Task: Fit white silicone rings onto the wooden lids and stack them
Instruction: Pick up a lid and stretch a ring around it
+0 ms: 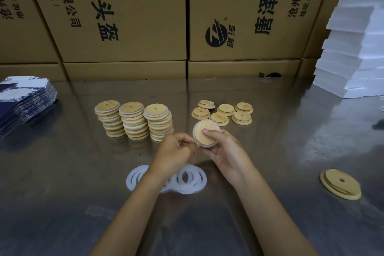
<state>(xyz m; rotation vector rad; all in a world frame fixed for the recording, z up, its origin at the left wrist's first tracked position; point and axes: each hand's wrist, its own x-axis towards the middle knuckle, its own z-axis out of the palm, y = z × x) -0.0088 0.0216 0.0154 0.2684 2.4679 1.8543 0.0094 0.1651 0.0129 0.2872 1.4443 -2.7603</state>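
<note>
Just above the middle of the frame the right hand (225, 151) holds a wooden lid (205, 136) tilted up toward the camera, fingers curled behind it and the thumb pressed flat on its face. A white ring (195, 131) shows around the lid's edge. The left hand (176, 149) meets it from the left, fingers curled and pinching at the lid's lower left rim, where the ring sits (whether it grips ring or wood cannot be told).

Below the hands, loose white rings (191, 178) lie overlapping on the shiny table (62, 183), partly hidden by the left forearm. Left of centre stand three stacks of ringed lids (133, 120), side by side. Right of them, six bare lids (223, 112) lie in a loose cluster. One more lid (340, 184) lies alone at lower right.

Cardboard boxes (124, 16) fill the top of the frame, white foam blocks (357, 43) pile up at upper right, and blue-printed flat packs (22, 104) sit at the left edge.
</note>
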